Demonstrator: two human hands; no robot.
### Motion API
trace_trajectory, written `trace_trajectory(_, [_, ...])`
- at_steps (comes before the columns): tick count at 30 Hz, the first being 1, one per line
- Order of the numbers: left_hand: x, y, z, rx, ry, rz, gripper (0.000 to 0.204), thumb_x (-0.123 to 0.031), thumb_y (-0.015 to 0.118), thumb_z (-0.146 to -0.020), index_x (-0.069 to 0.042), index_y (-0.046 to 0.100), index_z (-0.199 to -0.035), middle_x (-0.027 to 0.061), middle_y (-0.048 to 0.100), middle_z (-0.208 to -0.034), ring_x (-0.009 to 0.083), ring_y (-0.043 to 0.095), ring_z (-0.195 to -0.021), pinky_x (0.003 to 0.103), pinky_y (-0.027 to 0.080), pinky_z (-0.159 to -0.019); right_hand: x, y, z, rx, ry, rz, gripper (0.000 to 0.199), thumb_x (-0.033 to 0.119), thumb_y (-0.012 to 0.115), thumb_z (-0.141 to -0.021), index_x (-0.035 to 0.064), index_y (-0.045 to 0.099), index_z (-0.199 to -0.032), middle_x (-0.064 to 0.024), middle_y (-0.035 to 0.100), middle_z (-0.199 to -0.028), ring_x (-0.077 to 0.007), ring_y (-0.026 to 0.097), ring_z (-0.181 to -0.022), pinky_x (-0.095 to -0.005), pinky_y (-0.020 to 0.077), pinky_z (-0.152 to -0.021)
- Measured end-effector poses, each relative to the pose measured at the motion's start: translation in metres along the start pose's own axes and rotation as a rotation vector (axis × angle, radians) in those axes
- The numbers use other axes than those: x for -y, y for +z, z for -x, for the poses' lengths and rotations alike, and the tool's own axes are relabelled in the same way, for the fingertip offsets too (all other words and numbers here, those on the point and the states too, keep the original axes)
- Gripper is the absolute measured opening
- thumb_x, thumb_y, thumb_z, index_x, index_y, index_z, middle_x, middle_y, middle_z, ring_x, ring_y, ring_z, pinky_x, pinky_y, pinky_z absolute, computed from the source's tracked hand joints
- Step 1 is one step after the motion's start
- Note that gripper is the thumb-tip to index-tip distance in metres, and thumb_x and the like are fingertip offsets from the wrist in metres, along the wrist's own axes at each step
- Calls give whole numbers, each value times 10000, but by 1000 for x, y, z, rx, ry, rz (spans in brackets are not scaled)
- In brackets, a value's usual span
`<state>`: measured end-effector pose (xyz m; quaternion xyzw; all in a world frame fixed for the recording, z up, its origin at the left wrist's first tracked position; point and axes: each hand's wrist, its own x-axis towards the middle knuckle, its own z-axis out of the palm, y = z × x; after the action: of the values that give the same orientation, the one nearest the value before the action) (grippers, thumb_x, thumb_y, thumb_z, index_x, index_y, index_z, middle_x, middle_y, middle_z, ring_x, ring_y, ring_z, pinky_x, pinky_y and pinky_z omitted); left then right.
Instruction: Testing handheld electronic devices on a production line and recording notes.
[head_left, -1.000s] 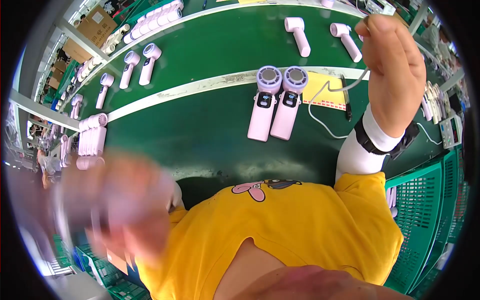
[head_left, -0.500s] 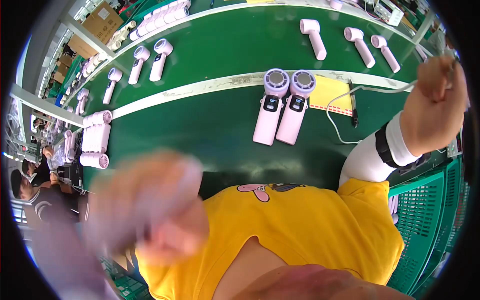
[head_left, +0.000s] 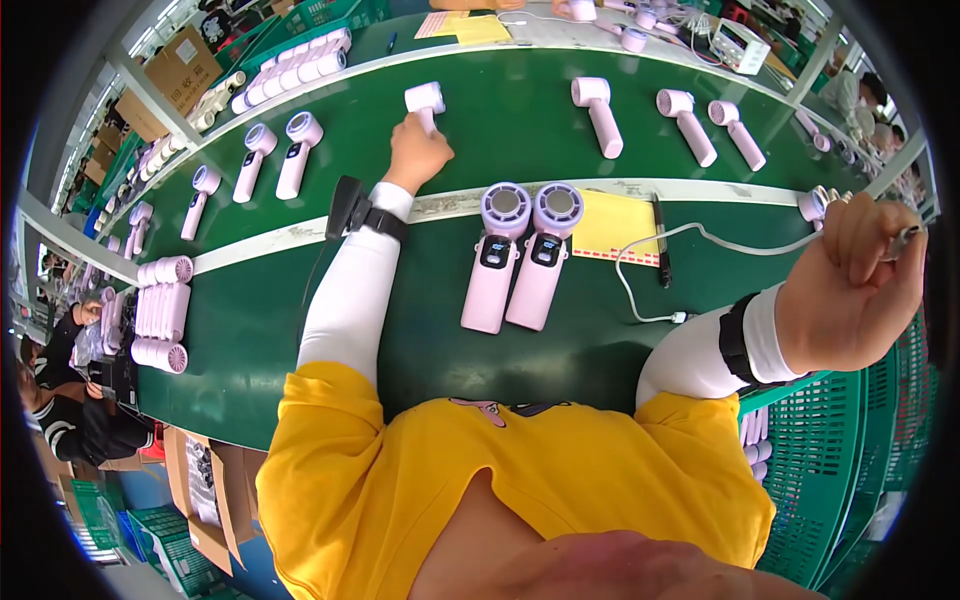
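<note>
Gripping a pink fan [head_left: 425, 98] by its handle with the left hand [head_left: 418, 155], beyond the white rail [head_left: 290, 237]. Facing two side-by-side fans [head_left: 488, 295], then yellow paper [head_left: 608, 222] and a black pen [head_left: 662, 245]. Pinching a small metal-tipped object [head_left: 908, 235] in the curled right hand [head_left: 848, 285].

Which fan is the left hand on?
The fan on the far green strip, its handle in the left hand; the nearest pair to its left and three to its right lie untouched.
</note>
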<state>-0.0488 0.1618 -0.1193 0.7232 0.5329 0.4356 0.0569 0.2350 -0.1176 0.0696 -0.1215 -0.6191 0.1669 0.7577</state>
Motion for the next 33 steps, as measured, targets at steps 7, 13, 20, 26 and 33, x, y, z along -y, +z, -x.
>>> trace_trajectory(7, [-110, -69, 119, 35, 465, 33, 239, -145, 599, -699, 29, 481, -814, 207, 486, -762, 355, 479, -709, 390, 393, -626, -4, 18, -5, -274, 217, 153, 264, 168, 372, -888, -57, 510, -882, 3, 336, -581, -77, 273, -550, -226, 215, -514])
trace_trajectory(13, [-93, -101, 145, 496, 194, -118, 314, -162, 624, -685, 28, 469, -881, 135, 487, -732, 265, 510, -660, 354, 414, -575, -7, 31, -1, -210, 68, 256, 278, 176, 397, -902, -65, 533, -923, -5, 396, -622, -61, 304, -552, -204, 233, -499])
trace_trajectory(20, [-143, -129, 131, 478, -270, 855, 415, -145, 605, -729, 9, 411, -1062, 6, 481, -779, 76, 469, -689, 219, 418, -584, -48, 67, 2, 111, 243, 618, 346, 288, 394, -924, -15, 553, -974, -60, 518, -760, -113, 489, -688, -229, 383, -597])
trace_trajectory(26, [-141, -140, 141, 431, 124, 681, 489, -138, 650, -710, 3, 382, -1093, 35, 502, -819, 104, 496, -694, 242, 431, -602, -90, 85, 9, 454, -9, 505, 542, 440, 251, -919, -9, 505, -1085, -66, 523, -916, -122, 503, -710, -224, 388, -639])
trace_trajectory(33, [-122, -135, 116, 114, 611, 383, 450, -239, 682, -702, 10, 436, -985, 158, 545, -839, 317, 572, -690, 331, 457, -575, -74, 109, 15, 463, 504, 78, 549, 440, 257, -915, -21, 504, -1081, -100, 560, -987, -162, 566, -847, -260, 428, -786])
